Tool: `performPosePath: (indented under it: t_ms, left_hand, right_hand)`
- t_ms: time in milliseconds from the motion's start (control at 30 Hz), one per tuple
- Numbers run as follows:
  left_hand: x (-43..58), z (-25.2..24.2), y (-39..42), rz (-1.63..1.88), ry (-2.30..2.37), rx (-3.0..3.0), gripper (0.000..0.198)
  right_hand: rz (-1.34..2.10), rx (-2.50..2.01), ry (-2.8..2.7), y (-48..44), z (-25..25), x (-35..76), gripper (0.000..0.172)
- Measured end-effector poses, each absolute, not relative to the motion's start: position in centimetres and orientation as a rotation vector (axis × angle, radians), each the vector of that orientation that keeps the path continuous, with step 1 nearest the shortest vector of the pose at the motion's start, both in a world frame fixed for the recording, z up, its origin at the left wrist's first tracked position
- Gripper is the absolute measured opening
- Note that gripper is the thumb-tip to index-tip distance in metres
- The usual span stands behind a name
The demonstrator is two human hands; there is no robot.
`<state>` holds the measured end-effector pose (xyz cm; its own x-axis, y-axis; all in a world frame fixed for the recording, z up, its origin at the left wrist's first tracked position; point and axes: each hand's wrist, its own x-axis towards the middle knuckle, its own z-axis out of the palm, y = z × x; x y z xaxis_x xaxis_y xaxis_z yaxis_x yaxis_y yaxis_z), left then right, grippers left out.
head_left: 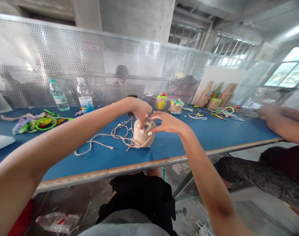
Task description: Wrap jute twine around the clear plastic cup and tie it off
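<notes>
A jar (142, 139) wrapped in tan twine stands upright near the table's front edge, its clear glass mouth facing up. From above, my left hand (140, 111) bends down over the mouth and grips the rim, one finger on the front of the jar. My right hand (170, 123) curves around the right side of the rim, thumb at the front and fingers behind. Some fingertips are hidden around the mouth. Loose twine (120, 134) trails left from the jar's base in loops, with a frayed end on the table.
On the blue table (188, 141), two water bottles (59, 95) and colourful fuzzy strands (38, 123) lie left. Decorated jars (161, 103) and twine-wrapped bottles (226, 95) stand behind, before a perforated metal screen (65, 65). Another person's hands (274, 116) are blurred at right.
</notes>
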<state>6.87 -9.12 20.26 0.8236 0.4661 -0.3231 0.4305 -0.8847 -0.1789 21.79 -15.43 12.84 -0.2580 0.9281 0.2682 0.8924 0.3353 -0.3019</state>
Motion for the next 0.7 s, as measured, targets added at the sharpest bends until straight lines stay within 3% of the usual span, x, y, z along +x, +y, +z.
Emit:
performPosePath:
  t_ms: [67, 167, 300, 500, 700]
  left_hand:
    - [7.2, 20.3, -9.1, 0.561, -0.697, -2.931, 0.053]
    - [7.3, 20.3, -8.7, 0.592, -0.632, -3.042, 0.048]
    - [7.1, 20.1, -8.1, 0.615, -0.615, -3.107, 0.054]
    - [7.2, 19.6, -7.9, 0.575, -0.733, -3.096, 0.056]
    - [7.6, 19.2, -7.5, 0.569, -0.729, -3.251, 0.044]
  right_hand:
    - [0.134, -1.698, -2.332, -15.0, 14.5, 21.1, 0.04]
    - [0.135, -1.865, -2.412, -14.2, 16.3, 20.1, 0.045]
    - [0.093, -1.97, -2.487, -13.8, 17.5, 19.2, 0.046]
    - [0.084, -1.908, -2.538, -13.9, 17.6, 19.2, 0.038]
    - [0.164, -1.846, -2.373, -13.8, 16.5, 20.2, 0.047]
